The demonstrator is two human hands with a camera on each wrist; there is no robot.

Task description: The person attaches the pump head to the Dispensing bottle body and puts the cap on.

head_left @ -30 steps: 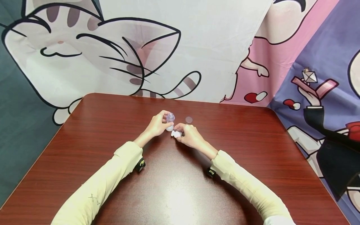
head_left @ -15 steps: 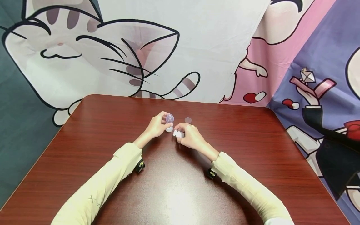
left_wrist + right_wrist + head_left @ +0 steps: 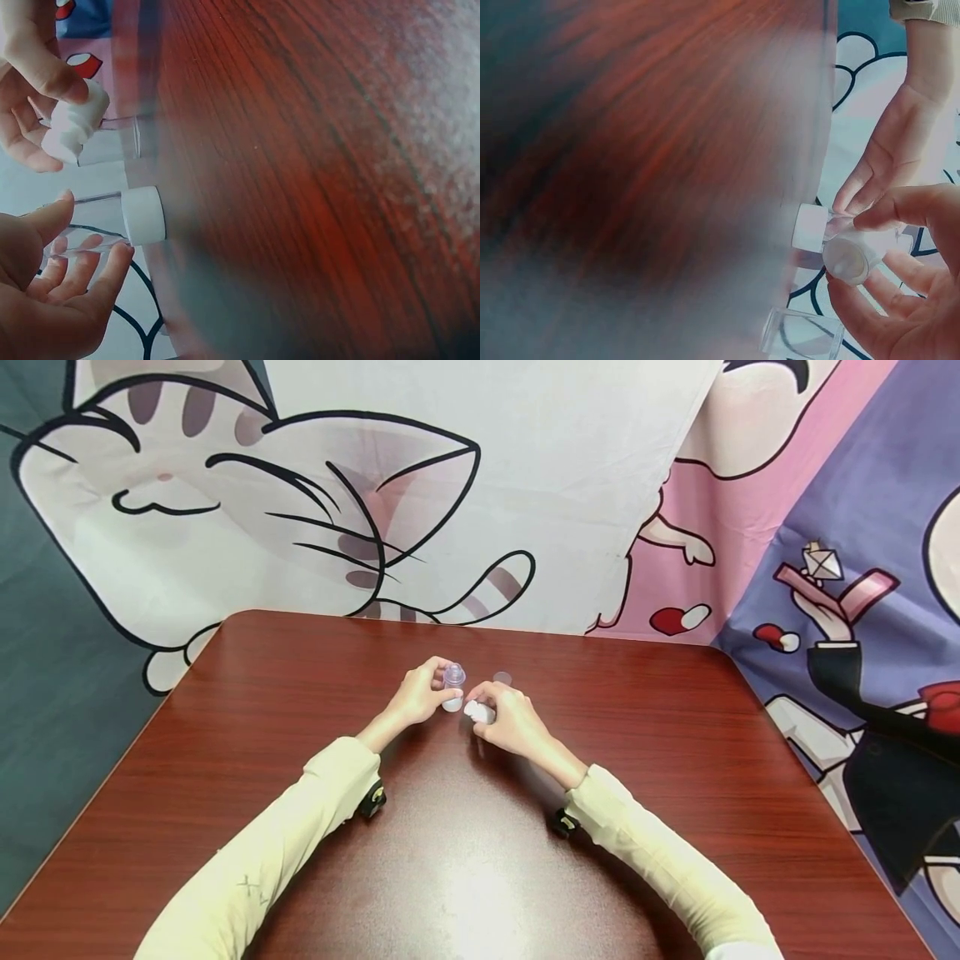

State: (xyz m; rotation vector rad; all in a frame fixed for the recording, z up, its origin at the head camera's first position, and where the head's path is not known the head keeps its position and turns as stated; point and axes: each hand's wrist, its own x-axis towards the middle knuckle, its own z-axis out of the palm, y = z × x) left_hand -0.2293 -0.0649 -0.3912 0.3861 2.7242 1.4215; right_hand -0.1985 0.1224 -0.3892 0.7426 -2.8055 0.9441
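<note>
My left hand [image 3: 414, 697] holds a small clear bottle [image 3: 453, 675] upright between thumb and fingers; its lower end is a white band [image 3: 144, 215] close to the tabletop. Whether that end touches the table is hard to tell. Just to the right, my right hand [image 3: 513, 722] pinches a small white stepped plastic piece [image 3: 480, 712], roughly cylindrical, between thumb and fingers. In the right wrist view the round end of this white piece [image 3: 847, 259] faces the camera and overlaps the bottle. The two objects look apart in the head view.
Behind my right hand a clear cylindrical cup or cover [image 3: 502, 677] stands on the brown wooden table [image 3: 300, 693], partly hidden by the fingers. A cartoon-printed cloth [image 3: 585, 485] hangs past the table's far edge.
The white piece has turned in my right hand and shifted slightly right and up. My left hand and the bottle stay nearly in place.
</note>
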